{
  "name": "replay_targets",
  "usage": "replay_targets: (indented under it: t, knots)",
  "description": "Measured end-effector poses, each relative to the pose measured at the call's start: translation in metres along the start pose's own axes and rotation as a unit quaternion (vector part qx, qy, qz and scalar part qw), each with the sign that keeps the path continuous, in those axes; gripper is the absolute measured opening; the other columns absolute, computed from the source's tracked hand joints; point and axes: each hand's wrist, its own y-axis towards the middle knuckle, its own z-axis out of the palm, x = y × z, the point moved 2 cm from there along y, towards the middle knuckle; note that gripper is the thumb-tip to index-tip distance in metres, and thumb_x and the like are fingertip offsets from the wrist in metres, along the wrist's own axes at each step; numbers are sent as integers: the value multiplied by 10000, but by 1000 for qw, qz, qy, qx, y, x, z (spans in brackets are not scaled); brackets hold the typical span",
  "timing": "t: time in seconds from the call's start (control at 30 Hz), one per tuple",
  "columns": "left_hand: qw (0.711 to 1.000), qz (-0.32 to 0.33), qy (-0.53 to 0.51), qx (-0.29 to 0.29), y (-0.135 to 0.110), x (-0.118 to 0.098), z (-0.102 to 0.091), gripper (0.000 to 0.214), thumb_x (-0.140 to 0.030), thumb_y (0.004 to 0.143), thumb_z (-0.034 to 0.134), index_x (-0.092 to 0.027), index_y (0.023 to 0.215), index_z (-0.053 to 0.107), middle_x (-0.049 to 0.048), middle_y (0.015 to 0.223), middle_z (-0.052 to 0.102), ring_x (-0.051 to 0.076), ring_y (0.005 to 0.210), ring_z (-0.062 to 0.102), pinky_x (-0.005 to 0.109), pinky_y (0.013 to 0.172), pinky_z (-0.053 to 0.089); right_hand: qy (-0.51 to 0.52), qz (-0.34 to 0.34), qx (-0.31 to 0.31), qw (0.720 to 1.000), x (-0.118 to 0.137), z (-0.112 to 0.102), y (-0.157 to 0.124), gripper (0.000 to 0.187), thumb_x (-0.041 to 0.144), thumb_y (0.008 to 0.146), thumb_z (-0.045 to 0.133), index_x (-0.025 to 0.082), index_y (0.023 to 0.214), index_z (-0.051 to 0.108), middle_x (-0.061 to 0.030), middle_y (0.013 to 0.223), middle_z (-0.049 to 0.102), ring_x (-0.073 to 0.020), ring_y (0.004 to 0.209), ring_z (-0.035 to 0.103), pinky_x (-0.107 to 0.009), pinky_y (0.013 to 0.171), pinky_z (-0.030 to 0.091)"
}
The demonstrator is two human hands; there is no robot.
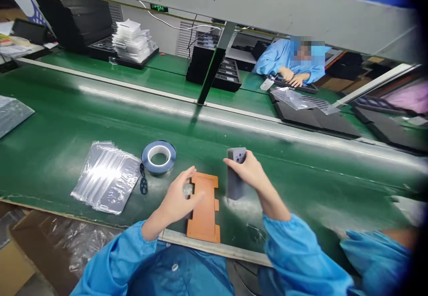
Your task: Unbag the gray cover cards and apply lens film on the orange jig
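My right hand [250, 171] is closed around a grey block [234, 187], which stands on end on the green bench; small dark holes show near its top. I cannot tell whether it is one piece or a stack. My left hand [177, 200] hovers with thumb and fingers apart over the left edge of an orange flat fixture [204, 213] with notched sides, and it holds nothing. Left of that hand lie a blue tape roll [170, 158] with a white core and two small dark cut-out pieces [143, 186]. Farther left is a fanned pile of clear plastic sleeves [105, 180].
A metal rail [140, 97] and an upright post [214, 68] divide the green bench [117, 122]. Beyond them are black trays [317, 117], white packets [130, 42] and a co-worker in blue [274, 57]. Another blue sleeve [374, 253] is at right. A cardboard box [36, 247] stands below left.
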Motion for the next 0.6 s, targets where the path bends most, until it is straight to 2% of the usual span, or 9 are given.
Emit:
replay_targets:
  t: [0.07,0.17,0.27,0.33,0.4,0.47,0.53,0.6]
  knots:
    - [999,-14,14,-35,-17,8,-25,432,-278,817,689,-198,1239,643,124,1159,722,258,1028,700,403,897,565,-94,49,16,994,-28,-1,26,685,584,698,705,102,1159,546,-234,1111,654,-362,977,652,-440,783,519]
    - [990,-48,69,-109,-44,14,-71,198,-327,865,652,-180,984,712,57,823,735,184,717,698,313,704,577,-162,71,22,984,-57,19,48,765,594,707,685,30,1203,541,-307,1206,586,-406,1078,618,-464,838,505]
    - [968,-64,137,-202,-64,13,-116,200,-366,871,655,-180,929,699,-1,673,664,141,590,630,260,605,539,-199,49,-20,979,-69,44,53,857,636,746,642,-21,1277,499,-349,1331,488,-469,1271,467,-555,1000,399]
    - [956,-89,162,-228,-71,11,-135,263,-404,860,666,-177,994,678,-9,685,654,137,583,619,242,563,515,-188,40,-50,980,-72,53,52,925,669,779,604,-33,1355,426,-354,1378,450,-478,1329,394,-591,1045,336]
    - [950,-128,174,-227,-72,11,-142,342,-449,842,677,-173,1042,657,1,734,666,140,585,624,239,534,498,-159,34,-75,984,-72,55,48,1013,708,776,598,-27,1424,342,-354,1406,427,-479,1347,366,-611,1055,308]
    - [944,-163,188,-216,-70,14,-139,403,-481,821,689,-170,1075,648,17,789,680,147,591,631,247,531,494,-132,1,-110,985,-67,52,39,1043,715,761,618,-2,1456,315,-337,1440,406,-474,1368,334,-624,1075,274]
    - [939,-184,208,-203,-65,18,-129,453,-481,812,694,-168,1134,639,31,836,695,151,592,629,265,551,499,-85,-69,-145,983,-55,49,21,916,655,796,622,50,1442,386,-288,1451,430,-434,1375,347,-596,1099,274]
    - [930,-176,251,-202,-60,24,-120,438,-446,809,697,-174,1148,649,37,866,701,147,591,608,278,587,500,-1,-154,-133,979,-36,53,-6,657,550,847,618,128,1343,537,-212,1369,543,-367,1313,454,-527,1088,350]
